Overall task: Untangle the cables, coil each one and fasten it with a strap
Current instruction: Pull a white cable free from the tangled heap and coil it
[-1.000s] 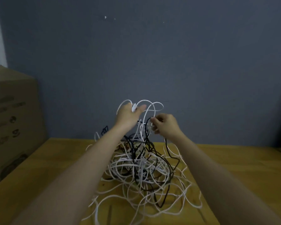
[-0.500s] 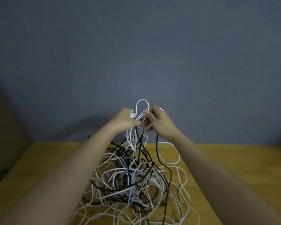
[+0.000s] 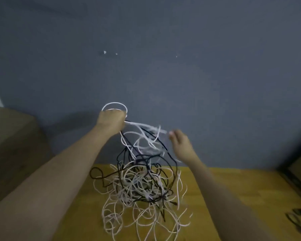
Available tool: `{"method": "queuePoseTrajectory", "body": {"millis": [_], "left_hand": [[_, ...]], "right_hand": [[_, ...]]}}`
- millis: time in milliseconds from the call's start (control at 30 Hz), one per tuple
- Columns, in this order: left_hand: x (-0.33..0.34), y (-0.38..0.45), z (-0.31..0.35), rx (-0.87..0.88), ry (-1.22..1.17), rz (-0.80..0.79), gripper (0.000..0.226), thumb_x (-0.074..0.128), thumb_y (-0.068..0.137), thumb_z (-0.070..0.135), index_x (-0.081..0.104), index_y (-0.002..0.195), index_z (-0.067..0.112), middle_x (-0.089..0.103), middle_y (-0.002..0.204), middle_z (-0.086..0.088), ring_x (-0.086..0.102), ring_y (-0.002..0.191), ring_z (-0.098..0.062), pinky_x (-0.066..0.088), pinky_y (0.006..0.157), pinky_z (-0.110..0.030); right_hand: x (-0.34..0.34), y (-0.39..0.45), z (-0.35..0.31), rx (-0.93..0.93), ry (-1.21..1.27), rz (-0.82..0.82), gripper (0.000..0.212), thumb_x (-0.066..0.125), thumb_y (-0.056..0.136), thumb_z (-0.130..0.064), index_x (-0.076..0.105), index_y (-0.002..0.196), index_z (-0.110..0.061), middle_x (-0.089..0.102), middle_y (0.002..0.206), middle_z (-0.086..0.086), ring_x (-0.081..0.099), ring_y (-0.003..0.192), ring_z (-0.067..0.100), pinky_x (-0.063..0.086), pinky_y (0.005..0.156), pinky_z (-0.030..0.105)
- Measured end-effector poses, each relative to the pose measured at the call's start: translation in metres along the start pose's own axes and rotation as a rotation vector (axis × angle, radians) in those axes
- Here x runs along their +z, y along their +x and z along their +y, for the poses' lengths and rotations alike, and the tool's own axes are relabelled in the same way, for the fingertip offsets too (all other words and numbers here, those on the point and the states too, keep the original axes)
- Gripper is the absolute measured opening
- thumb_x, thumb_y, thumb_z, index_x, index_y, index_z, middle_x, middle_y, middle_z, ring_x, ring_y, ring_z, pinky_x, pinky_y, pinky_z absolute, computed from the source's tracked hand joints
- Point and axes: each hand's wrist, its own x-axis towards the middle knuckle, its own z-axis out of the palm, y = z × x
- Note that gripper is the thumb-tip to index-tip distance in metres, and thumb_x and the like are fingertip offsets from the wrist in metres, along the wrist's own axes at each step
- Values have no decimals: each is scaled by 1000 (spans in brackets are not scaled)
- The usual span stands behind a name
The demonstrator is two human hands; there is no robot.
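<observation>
The left hand (image 3: 111,120) is closed in a fist around a white cable (image 3: 114,106), whose loop stands up above the knuckles. Half a second ago both hands met at that loop, fingers almost touching; now they have drawn apart. The left hand has lifted up and to the left, and a bundle of white strands (image 3: 142,126) runs taut from under it toward the right.

The right hand (image 3: 182,145) has swung out to the right and lower. It is motion-blurred; its fingers look loosely extended near the far end of those strands, but I cannot tell whether they pinch a strand or have just let go.

Below the hands, white and black cables hang down into the tangle (image 3: 139,181), which lies in a heap on the wooden desk (image 3: 233,185), its upper part lifted off the surface. A black cable (image 3: 170,153) arcs down the right side of the lifted part.

The spreading of the hands suggests one white cable is being pulled out of the mass, so the task is at an early stage: nothing is coiled or strapped yet. A dark object (image 3: 299,221) lies at the desk's right edge, too blurred to identify. A cardboard box (image 3: 12,140) stands at the left.
</observation>
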Motion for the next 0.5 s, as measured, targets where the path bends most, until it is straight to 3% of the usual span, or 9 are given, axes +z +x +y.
{"method": "queuePoseTrajectory", "body": {"millis": [67, 100, 167, 233, 300, 333, 400, 433, 500], "left_hand": [[-7, -3, -9, 24, 37, -18, 18, 53, 90, 18, 61, 106, 12, 65, 112, -10, 60, 107, -31, 48, 79, -34], [-16, -1, -13, 37, 43, 8, 19, 53, 90, 16, 61, 107, 12, 65, 112, -11, 60, 107, -32, 48, 79, -35], [-48, 9, -23, 30, 27, 121, 23, 52, 91, 14, 59, 112, 10, 64, 115, -15, 60, 108, -35, 48, 81, -37], [-86, 22, -39, -24, -9, 283, 23, 52, 91, 15, 57, 112, 8, 64, 114, -19, 59, 107, -40, 47, 80, -40], [-99, 24, -55, -71, -35, 366, 24, 53, 93, 19, 55, 114, 8, 64, 111, -20, 60, 105, -42, 47, 78, -42], [-96, 20, -58, -59, -11, 327, 24, 53, 94, 21, 55, 115, 9, 64, 112, -20, 60, 105, -41, 47, 79, -42], [-73, 7, -59, 51, 100, 125, 23, 53, 94, 19, 59, 114, 10, 64, 115, -15, 60, 109, -36, 48, 83, -39], [-63, 3, -60, 88, 122, 41, 23, 54, 94, 21, 60, 113, 11, 64, 116, -13, 59, 110, -33, 47, 84, -37], [-61, 8, -65, 91, 10, 7, 31, 62, 90, 37, 60, 111, 14, 64, 118, -11, 58, 112, -32, 45, 83, -35]], "right_hand": [[2, 3, 9, -3, -225, -186, 33, 37, 104, -24, 53, 103, 4, 61, 94, 19, 56, 86, 35, 40, 74, 40], [-3, 15, 2, 1, -208, -171, 31, 36, 104, -24, 53, 102, 2, 59, 91, 17, 55, 81, 31, 39, 73, 38], [-21, 43, -39, 20, -13, 6, 26, 38, 104, -24, 48, 88, -7, 47, 69, 6, 42, 61, 20, 34, 64, 33], [-38, 67, -79, -64, 206, 237, 27, 39, 103, -25, 44, 79, -13, 42, 66, 1, 37, 59, 15, 35, 58, 29], [-35, 62, -95, -114, 321, 329, 27, 39, 103, -26, 43, 77, -18, 43, 69, -3, 38, 62, 12, 34, 55, 24], [-24, 54, -93, -86, 235, 280, 27, 39, 103, -25, 43, 77, -19, 44, 70, -3, 40, 65, 13, 32, 55, 23], [8, 38, -78, 31, -169, -74, 24, 36, 104, -23, 52, 88, -15, 56, 81, 5, 48, 76, 21, 36, 59, 25], [15, 39, -76, 67, -240, -159, 24, 35, 104, -21, 55, 97, -10, 59, 90, 12, 52, 81, 25, 40, 63, 27], [8, 55, -99, 72, 11, -38, 22, 33, 105, -19, 50, 93, -11, 53, 82, 10, 56, 68, 14, 42, 58, 28]]}}
